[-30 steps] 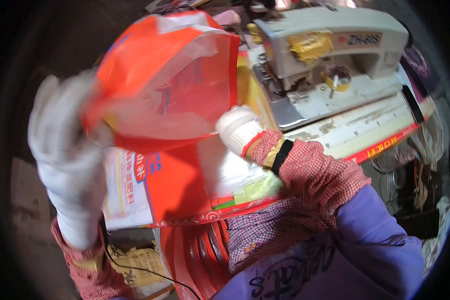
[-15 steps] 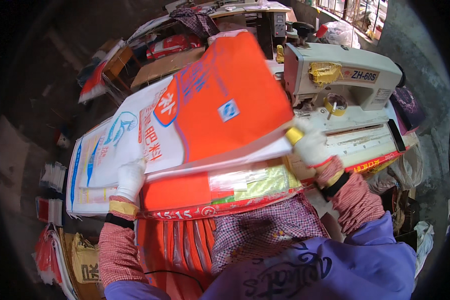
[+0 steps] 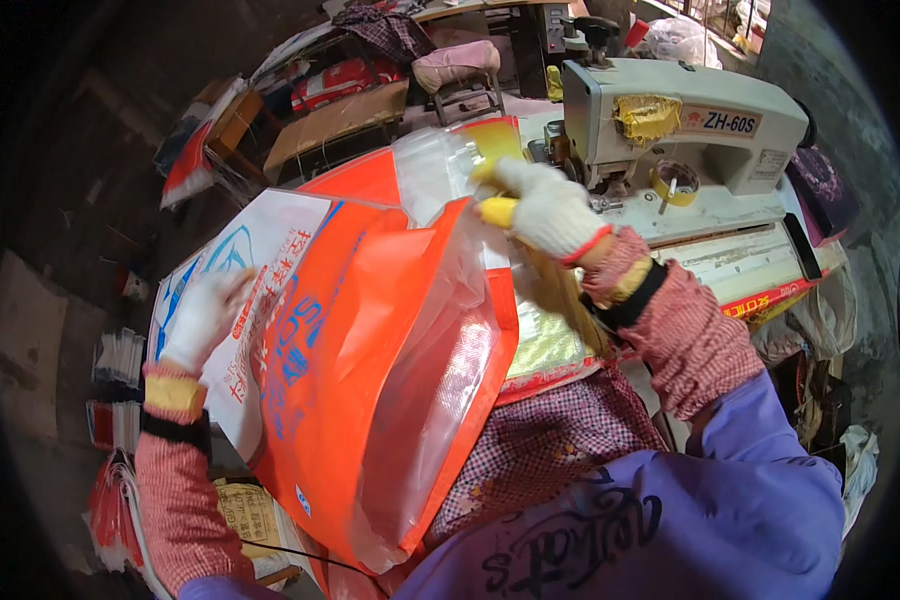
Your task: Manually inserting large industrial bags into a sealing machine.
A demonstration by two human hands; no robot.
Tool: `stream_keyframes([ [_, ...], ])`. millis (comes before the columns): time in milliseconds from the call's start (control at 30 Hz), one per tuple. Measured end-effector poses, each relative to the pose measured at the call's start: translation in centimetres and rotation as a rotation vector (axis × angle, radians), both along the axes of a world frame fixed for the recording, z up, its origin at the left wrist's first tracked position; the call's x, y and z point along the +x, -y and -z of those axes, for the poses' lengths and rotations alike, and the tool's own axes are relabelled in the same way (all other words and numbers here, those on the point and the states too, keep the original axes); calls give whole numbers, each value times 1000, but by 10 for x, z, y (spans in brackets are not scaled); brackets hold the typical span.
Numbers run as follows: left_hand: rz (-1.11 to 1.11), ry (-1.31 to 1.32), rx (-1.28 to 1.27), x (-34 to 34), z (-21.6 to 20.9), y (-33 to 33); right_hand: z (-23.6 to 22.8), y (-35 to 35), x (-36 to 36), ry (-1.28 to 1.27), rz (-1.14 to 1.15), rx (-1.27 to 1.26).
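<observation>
A large red-and-white woven sack point(image 3: 340, 330) lies slanted in front of me, its red end hanging down toward my lap. Its mouth gapes, and a clear plastic liner point(image 3: 435, 390) shows inside. My left hand point(image 3: 202, 315), in a white glove, rests on the sack's white part with its fingers loosely spread. My right hand point(image 3: 548, 208), in a white glove with yellow fingertips, is over the far corner of the sack's mouth. Its thumb and finger look apart, with nothing visible between them. Beyond the sack, pale translucent strips point(image 3: 432, 165) lie on another red sack point(image 3: 355, 182).
A sewing machine point(image 3: 685, 125) stands at the right, with a roll of yellow tape point(image 3: 675, 183) on its bed. Behind are a stool with a pink cushion point(image 3: 457, 65) and a brown board point(image 3: 340, 122). Checked cloth point(image 3: 545, 440) covers my lap.
The sack has swung round, its red end coming down toward my lap and its mouth opening. My right hand has moved left and away from me; my left hand has shifted left and farther up.
</observation>
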State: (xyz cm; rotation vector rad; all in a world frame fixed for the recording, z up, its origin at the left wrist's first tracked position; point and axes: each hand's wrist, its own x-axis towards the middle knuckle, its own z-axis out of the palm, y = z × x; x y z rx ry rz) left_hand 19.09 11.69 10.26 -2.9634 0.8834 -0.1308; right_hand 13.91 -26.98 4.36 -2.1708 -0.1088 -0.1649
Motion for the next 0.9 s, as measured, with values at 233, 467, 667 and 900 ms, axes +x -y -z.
stream_keyframes([
  [233, 263, -633, -575, 55, 74, 136, 1, -24, -48, 475, -218, -489],
  [467, 213, 178, -293, 92, 105, 134, -3, 55, -121, 563, 93, -251],
  [667, 125, 138, -484, 87, 91, 187, 47, 50, -128, 577, -279, -62],
  [900, 395, 537, -426, 13, 83, 241, 49, -57, -19, 862, -435, -435],
])
